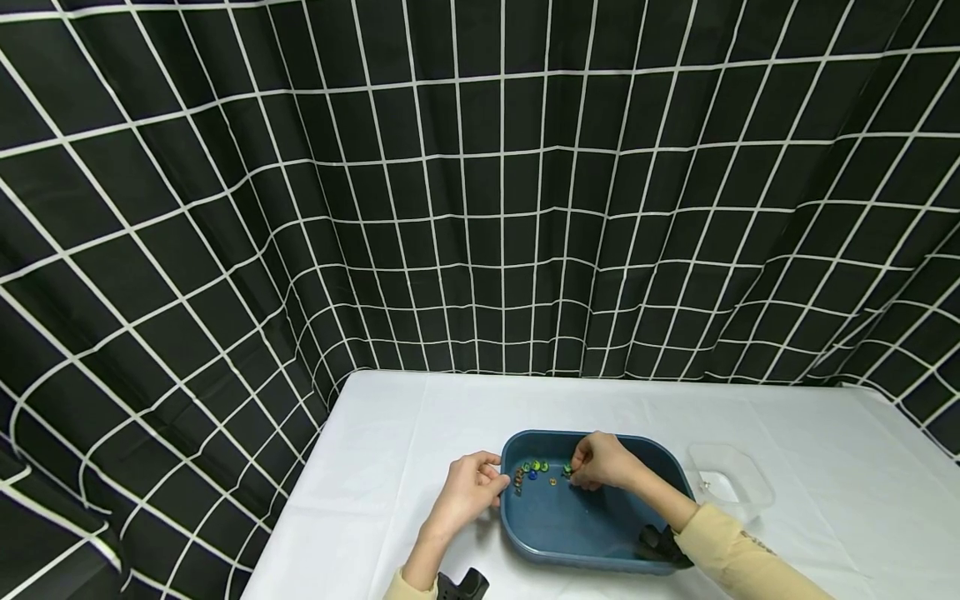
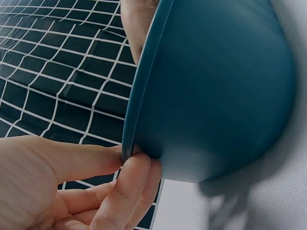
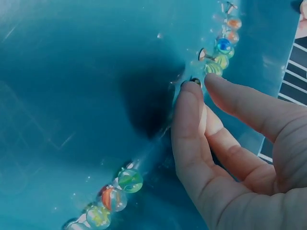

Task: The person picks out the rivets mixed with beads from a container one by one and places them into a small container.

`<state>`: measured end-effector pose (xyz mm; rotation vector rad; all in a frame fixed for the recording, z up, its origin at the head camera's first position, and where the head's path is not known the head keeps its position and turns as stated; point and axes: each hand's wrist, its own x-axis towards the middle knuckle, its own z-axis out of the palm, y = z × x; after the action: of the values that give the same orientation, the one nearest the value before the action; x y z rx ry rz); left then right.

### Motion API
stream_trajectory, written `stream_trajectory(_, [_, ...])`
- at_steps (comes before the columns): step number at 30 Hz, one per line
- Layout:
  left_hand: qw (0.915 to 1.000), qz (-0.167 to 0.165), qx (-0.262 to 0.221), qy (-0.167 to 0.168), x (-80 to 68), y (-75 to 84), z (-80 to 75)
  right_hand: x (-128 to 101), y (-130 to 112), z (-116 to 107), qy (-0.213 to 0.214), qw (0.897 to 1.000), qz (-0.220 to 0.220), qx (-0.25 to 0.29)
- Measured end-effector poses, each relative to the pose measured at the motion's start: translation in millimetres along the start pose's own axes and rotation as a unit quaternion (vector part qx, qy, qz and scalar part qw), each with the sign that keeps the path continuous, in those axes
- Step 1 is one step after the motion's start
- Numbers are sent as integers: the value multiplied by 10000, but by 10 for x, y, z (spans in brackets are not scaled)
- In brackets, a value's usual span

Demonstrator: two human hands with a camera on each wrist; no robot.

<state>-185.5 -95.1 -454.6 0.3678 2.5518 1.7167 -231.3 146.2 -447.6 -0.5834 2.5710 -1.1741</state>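
A dark blue plastic tub (image 1: pixel 592 533) stands on the white table near its front edge. Several glass marbles (image 1: pixel 534 468) lie in a cluster at the tub's far left. My left hand (image 1: pixel 489 483) pinches the tub's left rim; the left wrist view shows my thumb on top and my fingers (image 2: pixel 136 175) under the rim of the tub (image 2: pixel 216 86). My right hand (image 1: pixel 574 469) is inside the tub, and thumb and forefinger pinch a small dark green marble (image 3: pixel 195 81). More marbles (image 3: pixel 223 47) lie just beyond the right hand (image 3: pixel 199 86) along the tub's wall.
A clear plastic container (image 1: pixel 729 482) sits just right of the tub. The white table (image 1: pixel 420 433) ends at the left, where a black curtain with a white grid (image 1: pixel 480 183) hangs behind and beside it. Black wrist mounts (image 1: pixel 461 586) show at the bottom.
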Motion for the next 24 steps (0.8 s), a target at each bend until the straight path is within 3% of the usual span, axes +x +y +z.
stream_trajectory(24, [10000,-3,-14,-16,21,-32,4,51,20,115,19,9996,-197,-220])
